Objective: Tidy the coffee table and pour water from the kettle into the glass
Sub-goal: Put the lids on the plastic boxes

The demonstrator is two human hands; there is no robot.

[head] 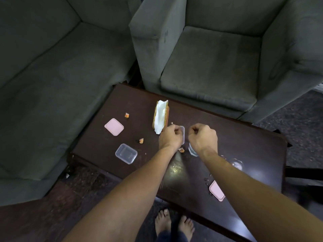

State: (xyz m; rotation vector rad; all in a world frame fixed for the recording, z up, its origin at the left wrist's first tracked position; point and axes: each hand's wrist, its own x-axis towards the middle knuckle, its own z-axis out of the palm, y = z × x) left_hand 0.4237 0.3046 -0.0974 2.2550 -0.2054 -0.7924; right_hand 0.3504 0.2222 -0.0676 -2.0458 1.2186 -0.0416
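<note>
My left hand (170, 137) hovers with curled fingers over the middle of the dark coffee table (253, 154), partly covering a small clear container (183, 136). My right hand (203, 137) is a loose fist just to its right. I see nothing held in either hand. A clear glass (192, 151) stands under my right wrist. A second glassy shape (236, 164) sits right of my forearm. Three crumpled orange scraps lie on the table: one far left (127, 115), one near the middle (141, 140) and one by my left wrist (181, 150). No kettle is in view.
A napkin holder (160, 117) stands beyond my hands. A pink lid (114, 126) and an open clear box (126, 153) lie on the left. Another pink lid (216, 190) lies near water drops (207, 179). A grey sofa (52, 84) and an armchair (209, 67) border the table.
</note>
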